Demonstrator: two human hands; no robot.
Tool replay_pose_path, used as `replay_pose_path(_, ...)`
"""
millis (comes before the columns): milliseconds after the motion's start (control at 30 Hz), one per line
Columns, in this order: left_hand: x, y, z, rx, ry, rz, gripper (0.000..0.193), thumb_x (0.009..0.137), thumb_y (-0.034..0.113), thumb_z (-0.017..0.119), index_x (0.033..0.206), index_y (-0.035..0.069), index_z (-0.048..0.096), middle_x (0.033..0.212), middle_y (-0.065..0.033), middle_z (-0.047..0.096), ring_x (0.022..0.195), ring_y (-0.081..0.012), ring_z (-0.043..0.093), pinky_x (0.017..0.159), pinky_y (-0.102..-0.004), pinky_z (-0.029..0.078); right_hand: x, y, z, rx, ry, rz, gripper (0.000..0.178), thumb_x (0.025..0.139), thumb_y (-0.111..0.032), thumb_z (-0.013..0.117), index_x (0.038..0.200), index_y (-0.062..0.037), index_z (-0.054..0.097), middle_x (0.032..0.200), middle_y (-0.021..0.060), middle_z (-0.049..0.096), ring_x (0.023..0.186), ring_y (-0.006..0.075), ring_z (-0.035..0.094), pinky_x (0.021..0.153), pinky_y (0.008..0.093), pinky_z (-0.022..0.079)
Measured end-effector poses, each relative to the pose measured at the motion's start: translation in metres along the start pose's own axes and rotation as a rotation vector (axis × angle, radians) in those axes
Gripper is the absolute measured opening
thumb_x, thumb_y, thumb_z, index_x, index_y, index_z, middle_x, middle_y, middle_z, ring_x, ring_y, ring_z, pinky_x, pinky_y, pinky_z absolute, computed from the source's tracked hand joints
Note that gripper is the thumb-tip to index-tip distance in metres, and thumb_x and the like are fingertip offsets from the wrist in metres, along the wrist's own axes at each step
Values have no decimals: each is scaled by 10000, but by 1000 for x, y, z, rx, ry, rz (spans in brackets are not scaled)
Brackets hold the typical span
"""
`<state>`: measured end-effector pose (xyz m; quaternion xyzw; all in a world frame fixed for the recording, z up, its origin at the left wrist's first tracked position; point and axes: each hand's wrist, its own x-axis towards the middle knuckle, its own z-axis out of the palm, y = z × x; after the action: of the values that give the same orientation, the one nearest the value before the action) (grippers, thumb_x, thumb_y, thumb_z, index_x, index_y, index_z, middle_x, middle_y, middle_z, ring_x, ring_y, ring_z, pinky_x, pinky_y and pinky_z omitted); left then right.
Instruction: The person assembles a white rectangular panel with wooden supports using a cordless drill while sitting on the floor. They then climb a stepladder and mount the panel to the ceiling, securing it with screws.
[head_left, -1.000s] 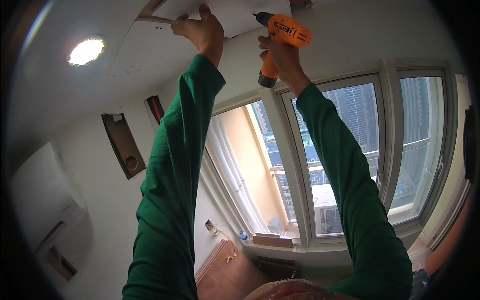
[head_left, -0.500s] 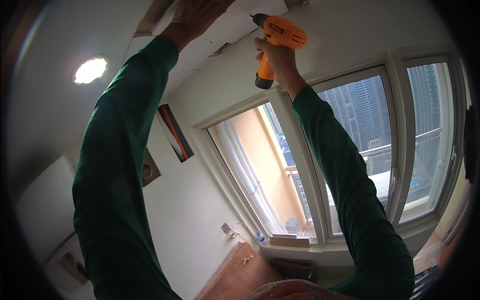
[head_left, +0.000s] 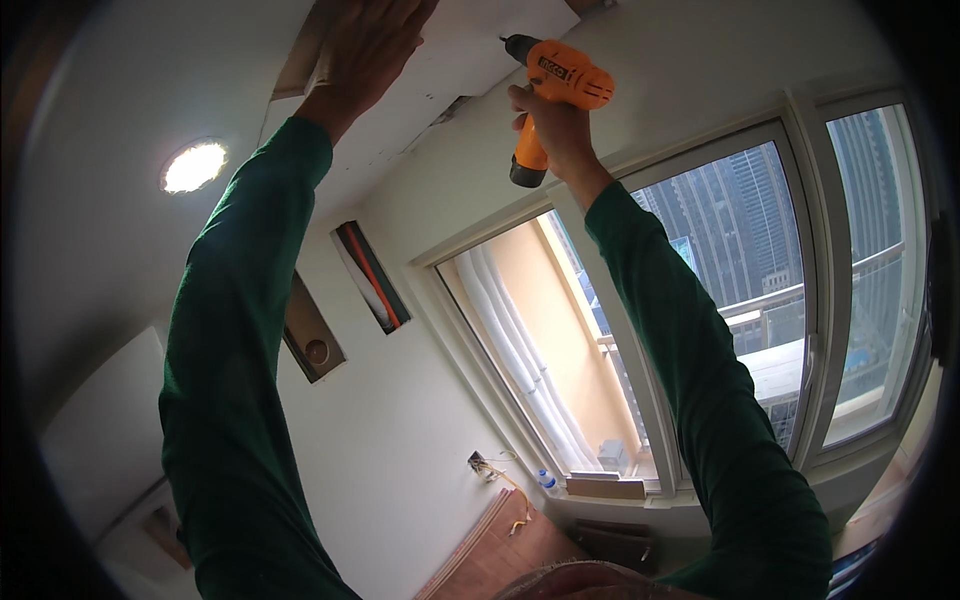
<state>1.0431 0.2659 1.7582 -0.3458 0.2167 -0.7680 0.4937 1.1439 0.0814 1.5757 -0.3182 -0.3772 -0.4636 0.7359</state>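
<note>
In my right hand [head_left: 560,125] is an orange and black cordless drill [head_left: 568,78], gripped by its handle. The drill's bit points up and left at a pale ceiling panel [head_left: 470,60]; whether the tip touches it I cannot tell. My left hand [head_left: 368,55] is raised overhead with fingers stretched out, lying against the panel beside a recessed opening [head_left: 300,68] in the ceiling. Its fingertips run out at the top edge of the view. A ragged dark gap [head_left: 452,110] shows along the panel's edge near the wall.
A lit round ceiling lamp [head_left: 194,166] is left of my left arm. Wall cut-outs [head_left: 370,277] lie between my arms. Windows [head_left: 720,230] with a white curtain [head_left: 520,350] fill the right. Below are loose wires [head_left: 490,468], brown boards [head_left: 490,550] and a bottle [head_left: 546,479].
My left hand has shifted down and to the left in view, showing more of its fingers. The drill stays in my right hand, slightly lower. The view has turned a little.
</note>
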Motion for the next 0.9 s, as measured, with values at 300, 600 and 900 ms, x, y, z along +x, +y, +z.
replay_pose_path(300, 6, -4, -8, 274, -118, 71, 605, 1027, 321, 544, 1568, 77, 424, 1208, -83, 527, 1116, -259, 490, 1047, -447, 379, 4, 1, -3, 2, 0, 30, 244, 856, -176, 819, 970, -81, 626, 822, 68, 684, 688, 203, 700, 672, 376, 591)
replay_pose_path(600, -2, -25, -31, 281, -112, 251, 571, 1067, 368, 493, 1569, 101, 445, 1141, -25, 550, 1059, -190, 494, 1034, -398, 383, 8, 1, -10, -28, -65, -24, 291, 852, -187, 831, 1018, -65, 625, 842, 84, 700, 693, 219, 701, 675, 387, 596)
replay_pose_path(900, 1, -14, -7, 237, -87, 278, 514, 1044, 247, 559, 1533, 104, 492, 1124, -11, 554, 1085, -170, 523, 1044, -391, 391, 19, 3, -6, 73, 0, 62, 205, 899, -129, 778, 1031, -70, 632, 877, 104, 689, 737, 254, 692, 646, 388, 588)
